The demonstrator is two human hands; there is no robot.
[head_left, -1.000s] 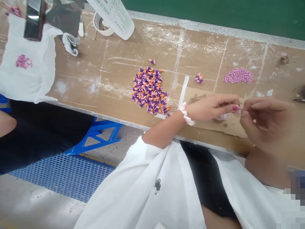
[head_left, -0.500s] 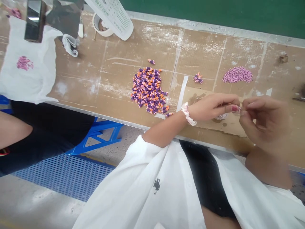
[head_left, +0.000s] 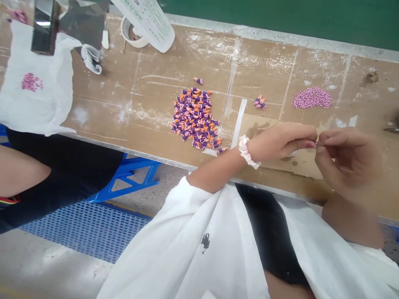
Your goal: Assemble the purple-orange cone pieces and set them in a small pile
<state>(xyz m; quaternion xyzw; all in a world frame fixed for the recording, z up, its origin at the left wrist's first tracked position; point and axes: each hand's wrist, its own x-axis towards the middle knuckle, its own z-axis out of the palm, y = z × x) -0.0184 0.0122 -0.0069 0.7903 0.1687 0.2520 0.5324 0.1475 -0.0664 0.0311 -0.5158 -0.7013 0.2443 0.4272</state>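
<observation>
My left hand (head_left: 288, 140), with a pale scrunchie at the wrist, is closed in a pinch above a piece of cardboard (head_left: 271, 164). Its fingertips meet those of my right hand (head_left: 347, 155), which is pinched too and slightly blurred. Between them shows a tiny pink-purple piece (head_left: 316, 143), mostly hidden by the fingers. Beyond my hands lie a heap of small pink pieces (head_left: 311, 98) and a little cluster of purple-and-orange figures (head_left: 259, 102). A large pile of the same small figures (head_left: 195, 118) sits left of my left forearm.
At the back left are a roll of tape (head_left: 127, 31), a white bottle (head_left: 152, 27) and a crumpled tissue (head_left: 91, 58). A dark block (head_left: 45, 29) rests on white cloth (head_left: 18, 99) bearing pink bits. Another person's leg (head_left: 21, 170) is beside a blue stool (head_left: 131, 174).
My pinched fingertips have shifted slightly to the right, and the small piece between them is more covered. The other person's leg has moved a little to the right.
</observation>
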